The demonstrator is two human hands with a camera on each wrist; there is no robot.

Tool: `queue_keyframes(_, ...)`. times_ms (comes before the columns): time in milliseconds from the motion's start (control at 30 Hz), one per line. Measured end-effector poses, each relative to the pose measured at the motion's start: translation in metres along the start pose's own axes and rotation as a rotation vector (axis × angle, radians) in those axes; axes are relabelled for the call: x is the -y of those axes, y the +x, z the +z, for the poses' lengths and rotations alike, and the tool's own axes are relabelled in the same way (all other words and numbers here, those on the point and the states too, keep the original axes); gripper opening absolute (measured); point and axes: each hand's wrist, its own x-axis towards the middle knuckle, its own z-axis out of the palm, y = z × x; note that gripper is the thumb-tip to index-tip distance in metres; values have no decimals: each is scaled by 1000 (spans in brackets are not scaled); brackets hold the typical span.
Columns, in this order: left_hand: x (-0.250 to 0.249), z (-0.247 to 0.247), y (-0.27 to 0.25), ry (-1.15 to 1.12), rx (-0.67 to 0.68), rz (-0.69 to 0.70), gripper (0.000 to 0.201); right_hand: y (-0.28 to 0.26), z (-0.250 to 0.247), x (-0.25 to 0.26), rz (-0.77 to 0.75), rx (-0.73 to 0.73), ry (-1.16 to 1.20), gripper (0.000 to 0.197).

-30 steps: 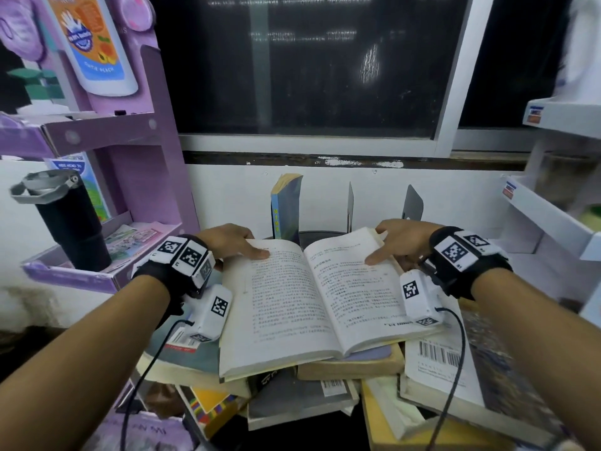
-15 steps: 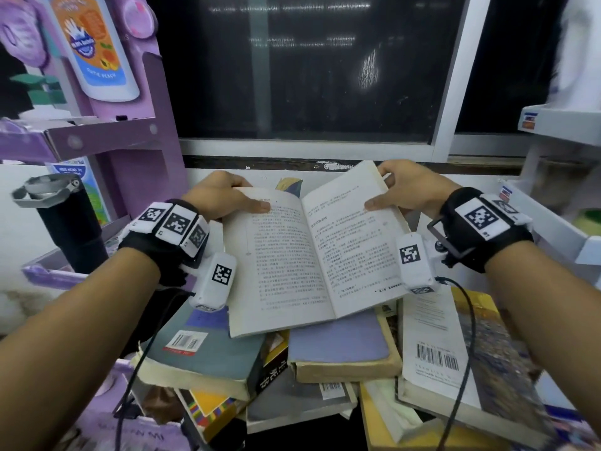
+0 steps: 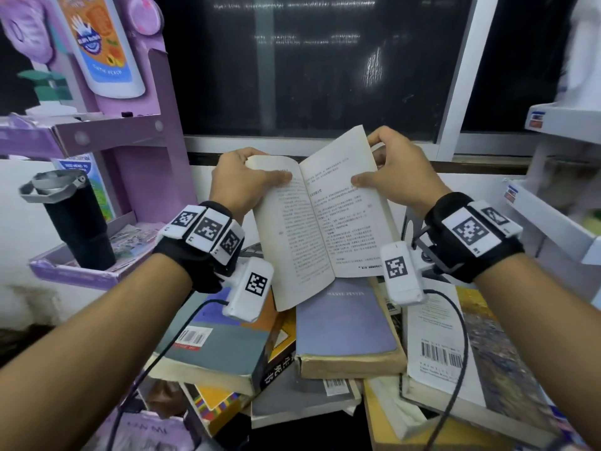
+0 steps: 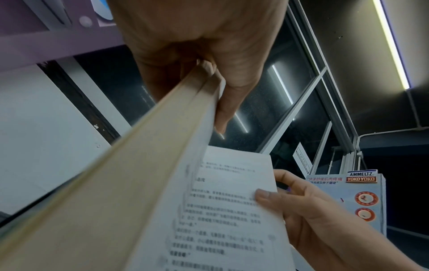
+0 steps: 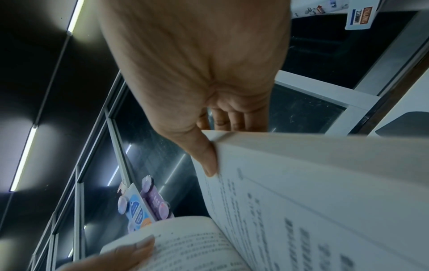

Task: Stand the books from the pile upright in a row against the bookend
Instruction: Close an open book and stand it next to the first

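An open paperback (image 3: 322, 222) with printed pages hangs in the air above the pile, its two halves bent into a shallow V. My left hand (image 3: 240, 187) grips the left half, thumb on the page and fingers behind; the left wrist view shows that edge (image 4: 162, 183) up close. My right hand (image 3: 393, 177) grips the right half (image 5: 325, 192) the same way. Below lie a grey-blue book (image 3: 211, 346), a lavender book (image 3: 344, 320) and a white-backed book (image 3: 435, 336). A dark bookend tip (image 5: 406, 124) shows; the rest is hidden behind the open book.
A black tumbler (image 3: 71, 222) stands on a purple display shelf (image 3: 81, 271) at the left. White shelves (image 3: 553, 229) close in on the right. A dark window (image 3: 325, 76) and its white sill run behind. More books (image 3: 302, 398) jut out under the pile's front.
The open book, flat on the pile a second ago, has been lifted up and away toward the window by both hands. Its halves now fold closer together.
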Motion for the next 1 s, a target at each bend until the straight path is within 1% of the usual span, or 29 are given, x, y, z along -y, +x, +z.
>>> queue_keyframes(167,-1,13,-7,-136,-42,0,30,-7,12,4,-59,-24,25,42)
queue_keyframes(267,-4,22,-12,-184,-30,7,26,-12,17,6,-83,-44,39,41)
queue_keyframes(333,-9,27,-17,-191,-4,20,24,-15,20,9,-103,-44,44,43)
queue_keyframes(500,-20,34,-26,-216,97,11,38,-25,25,18,-111,-15,132,44)
queue_keyframes(633,-24,37,-32,-242,184,14,31,-28,32,21,-101,4,200,49)
queue_keyframes(700,-27,39,-34,-251,208,20,34,-28,37,22,-95,0,222,50)
queue_keyframes(800,-28,40,-37,-268,205,41,37,-29,44,22,-103,-5,197,51)
queue_keyframes(867,-27,39,-37,-265,201,47,37,-28,46,21,-96,4,188,45)
queue_keyframes(933,-23,37,-36,-257,190,67,33,-27,46,19,-98,14,187,40)
queue_keyframes(1000,-18,34,-35,-242,162,88,29,-27,45,18,-98,23,180,40)
